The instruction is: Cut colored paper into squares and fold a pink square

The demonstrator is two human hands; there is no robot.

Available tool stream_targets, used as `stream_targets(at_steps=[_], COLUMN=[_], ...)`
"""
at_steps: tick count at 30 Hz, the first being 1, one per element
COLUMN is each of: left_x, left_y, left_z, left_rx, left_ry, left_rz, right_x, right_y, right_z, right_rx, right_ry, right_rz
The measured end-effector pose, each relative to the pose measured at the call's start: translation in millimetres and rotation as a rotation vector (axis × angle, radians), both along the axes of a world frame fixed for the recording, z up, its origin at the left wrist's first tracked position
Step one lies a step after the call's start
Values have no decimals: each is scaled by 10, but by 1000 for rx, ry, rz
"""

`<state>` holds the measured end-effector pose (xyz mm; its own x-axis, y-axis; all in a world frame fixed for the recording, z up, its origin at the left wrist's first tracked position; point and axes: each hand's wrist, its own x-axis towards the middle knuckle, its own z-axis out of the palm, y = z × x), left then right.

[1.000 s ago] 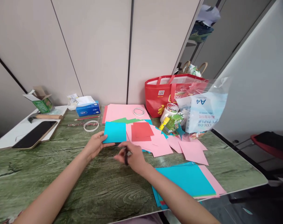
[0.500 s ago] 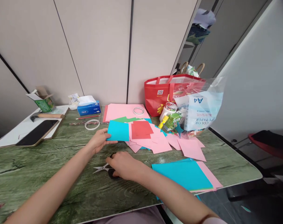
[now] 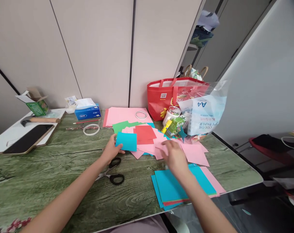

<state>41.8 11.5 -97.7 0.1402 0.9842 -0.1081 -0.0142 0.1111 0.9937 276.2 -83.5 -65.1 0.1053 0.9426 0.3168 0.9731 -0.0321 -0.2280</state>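
My left hand pinches a small blue paper square by its left edge, thumb on top, just above the table. My right hand is over the pink paper pieces, its fingers apart and a little blurred, with nothing in them. Black-handled scissors lie on the table below my left wrist, their blades partly hidden behind the forearm. Red paper squares rest on the pink pile beside the blue square. Under my right forearm is a stack of blue sheets with pink, green and red edges showing.
Behind the pile stand a red bag, a clear A4 paper bag, a yellow glue stick and a green carton. Farther left are a tape ring, a tissue box, a hammer and a phone.
My right hand has let go of the scissors and moved right, over the pink paper. My left hand, still holding the blue square, has shifted slightly right and down.
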Motion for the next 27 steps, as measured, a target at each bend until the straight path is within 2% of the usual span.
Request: stream_targets(at_steps=[2, 4, 7, 10, 15, 18, 20, 27], left_x=[5, 17, 34, 30, -5, -7, 5, 32], left_y=[5, -1, -25, -55, -84, -80, -71, -57], left_z=[-25, -31, -23, -7, 10, 3, -7, -43], left_rx=[38, 73, 124, 152, 140, 154, 163, 217], left_ry=[78, 178, 342, 446, 424, 432, 444, 464], left_rz=[12, 11, -10, -33, -41, -38, -39, -33], right_x=[358, 608, 760, 773, 929, 1114, 1224, 1469], right_y=[21, 41, 68, 78, 56, 54, 77, 280], right_z=[-124, -264, -424, -462, -333, -215, -136, 72], right_rx=[-78, -180, -213, -177, -59, 139, 252, 468], right_ry=[-151, -216, -191, -186, -150, -41, 14, 228], right_rz=[-233, -371, -339, -323, -364, -415, -413, -374])
